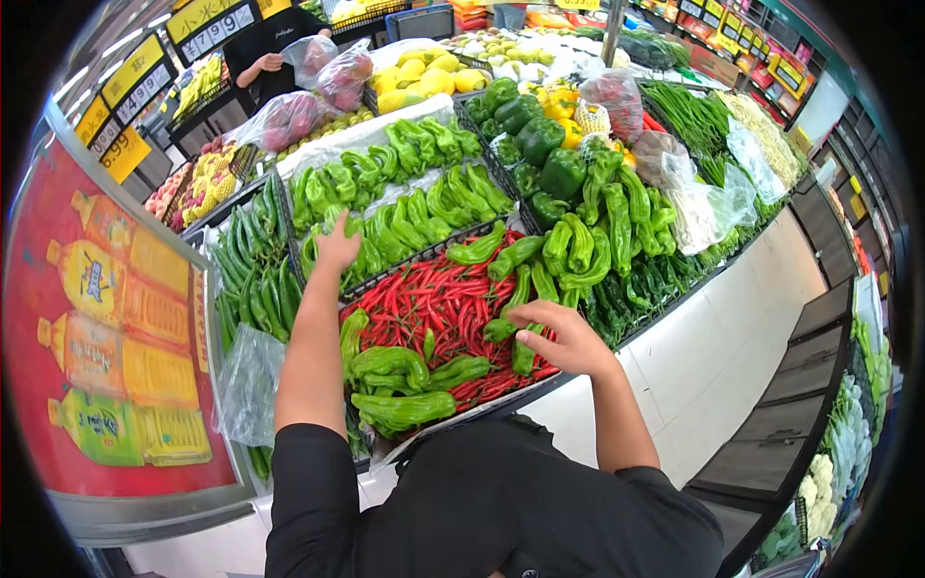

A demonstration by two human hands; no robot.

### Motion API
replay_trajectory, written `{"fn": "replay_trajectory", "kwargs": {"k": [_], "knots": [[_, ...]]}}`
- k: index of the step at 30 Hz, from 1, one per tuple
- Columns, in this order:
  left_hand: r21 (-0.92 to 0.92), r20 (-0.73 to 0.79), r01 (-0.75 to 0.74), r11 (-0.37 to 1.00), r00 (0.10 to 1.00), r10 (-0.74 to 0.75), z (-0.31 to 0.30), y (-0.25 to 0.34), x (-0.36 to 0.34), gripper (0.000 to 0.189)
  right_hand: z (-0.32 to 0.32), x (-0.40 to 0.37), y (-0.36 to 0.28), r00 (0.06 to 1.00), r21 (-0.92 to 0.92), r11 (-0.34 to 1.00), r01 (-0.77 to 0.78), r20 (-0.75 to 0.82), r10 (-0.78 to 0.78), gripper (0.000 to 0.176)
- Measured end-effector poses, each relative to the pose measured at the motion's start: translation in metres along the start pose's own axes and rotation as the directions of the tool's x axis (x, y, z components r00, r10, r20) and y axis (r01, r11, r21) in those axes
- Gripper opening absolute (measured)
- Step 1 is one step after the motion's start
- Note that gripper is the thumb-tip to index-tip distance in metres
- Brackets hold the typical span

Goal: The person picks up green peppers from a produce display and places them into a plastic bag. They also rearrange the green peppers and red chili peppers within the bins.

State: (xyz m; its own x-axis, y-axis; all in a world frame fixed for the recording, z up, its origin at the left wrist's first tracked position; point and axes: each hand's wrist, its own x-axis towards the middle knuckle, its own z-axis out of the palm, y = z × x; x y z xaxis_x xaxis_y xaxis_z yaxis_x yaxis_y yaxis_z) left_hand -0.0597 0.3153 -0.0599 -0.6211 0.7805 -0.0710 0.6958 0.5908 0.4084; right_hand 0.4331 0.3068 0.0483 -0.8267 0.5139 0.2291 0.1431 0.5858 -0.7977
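My left hand reaches over the tray of light green peppers, fingers spread at the front left of its rows. My right hand is over the right part of the red chilies, its fingers bent beside a long green pepper. Whether the fingertips grip that pepper is hard to make out. Large wrinkled green peppers lie on the chilies at the front left, and more lie along the right side.
Dark green chilies and a plastic bag are at the left, beside a drink poster. Bell peppers and leafy greens lie at the right. Another person stands at the back left near bagged fruit.
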Motion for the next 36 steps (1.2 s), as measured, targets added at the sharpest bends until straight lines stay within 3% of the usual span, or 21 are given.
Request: {"fn": "replay_trajectory", "kwargs": {"k": [3, 6, 10, 13, 16, 19, 22, 24, 26, 30, 31, 34, 36], "knots": [[0.134, 0.046, 0.079, 0.988, 0.995, -0.086, 0.003, 0.019, -0.009, 0.075, -0.001, -0.003, 0.005, 0.999, -0.021, 0.999, -0.035, -0.006, 0.035, 0.035], [0.153, 0.056, 0.122, 0.981, 0.990, -0.132, -0.018, 0.050, -0.040, 0.076, -0.002, -0.004, 0.009, 0.999, -0.032, 0.998, -0.054, -0.006, 0.053, 0.035], [0.224, 0.054, 0.128, 0.966, 0.988, -0.143, -0.016, 0.047, -0.049, 0.077, -0.001, 0.001, 0.008, 0.997, -0.047, 0.996, -0.074, -0.004, 0.074, 0.037], [0.258, 0.046, 0.120, 0.959, 0.990, -0.136, -0.023, 0.051, -0.060, 0.077, -0.001, 0.006, 0.005, 0.998, -0.061, 0.996, -0.068, 0.004, 0.068, 0.037], [0.379, -0.065, 0.028, 0.925, 0.998, -0.004, -0.015, 0.037, -0.054, 0.076, -0.004, 0.009, -0.001, 0.999, -0.097, 0.995, -0.033, -0.018, 0.031, 0.030], [0.338, -0.065, -0.077, 0.938, 0.992, 0.105, -0.015, 0.032, -0.057, 0.074, -0.010, 0.009, 0.004, 0.999, -0.096, 0.995, -0.036, -0.041, 0.032, 0.031], [0.275, -0.094, -0.090, 0.957, 0.988, 0.120, -0.003, 0.021, -0.057, 0.072, -0.024, 0.010, 0.009, 0.994, -0.153, 0.987, -0.044, -0.101, 0.029, 0.034], [0.256, -0.078, -0.104, 0.961, 0.989, 0.128, -0.004, 0.017, -0.057, 0.071, -0.032, 0.010, 0.020, 0.956, -0.134, 0.989, -0.063, -0.293, 0.021, 0.034], [0.227, -0.074, -0.118, 0.967, 0.988, 0.138, -0.007, 0.017, -0.061, 0.070, -0.038, 0.011, 0.033, 0.865, -0.338, 0.928, -0.156, -0.501, -0.037, 0.038], [0.127, -0.111, -0.172, 0.977, 0.976, 0.187, -0.015, 0.022, -0.088, 0.068, -0.038, 0.014, 0.091, 0.769, -0.405, 0.837, -0.367, -0.638, 0.029, 0.066], [0.095, -0.126, -0.192, 0.977, 0.971, 0.203, -0.019, 0.027, -0.100, 0.068, -0.031, 0.010, 0.116, 0.794, -0.467, 0.760, -0.452, -0.600, 0.104, 0.079], [-0.024, -0.212, -0.327, 0.945, 0.925, 0.315, -0.028, 0.031, -0.134, 0.067, -0.018, 0.013, 0.094, 0.797, -0.549, 0.642, -0.534, -0.581, 0.166, 0.081], [-0.090, -0.206, -0.317, 0.944, 0.934, 0.294, -0.041, 0.039, -0.165, 0.066, -0.018, 0.016, 0.098, 0.779, -0.514, 0.643, -0.568, -0.589, 0.216, 0.076]]}}
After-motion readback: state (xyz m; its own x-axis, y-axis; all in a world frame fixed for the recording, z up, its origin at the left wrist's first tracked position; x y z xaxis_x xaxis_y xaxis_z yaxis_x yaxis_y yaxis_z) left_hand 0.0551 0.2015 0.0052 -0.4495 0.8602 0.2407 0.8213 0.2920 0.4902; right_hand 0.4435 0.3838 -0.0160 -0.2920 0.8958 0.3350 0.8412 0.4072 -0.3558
